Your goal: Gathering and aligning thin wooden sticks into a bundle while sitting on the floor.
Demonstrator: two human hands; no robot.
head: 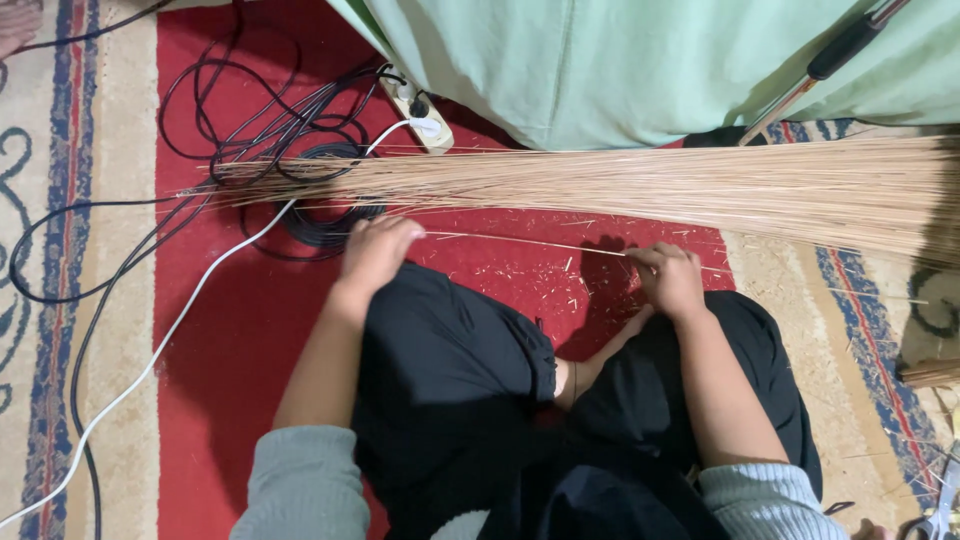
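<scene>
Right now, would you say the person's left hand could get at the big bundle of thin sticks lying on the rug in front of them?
Probably yes. The left hand sits just short of the bundle of sticks, with only bare red rug between them. It already pinches a single stick, so it would likely need to let go first.

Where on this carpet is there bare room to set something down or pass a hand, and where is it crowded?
Free: the red carpet between the white cable and the left hand, and the tan patch right of the right hand, below the bundle of thin sticks. Crowded: the black cables and power strip at upper left; stick scraps litter the red between the hands.
</scene>
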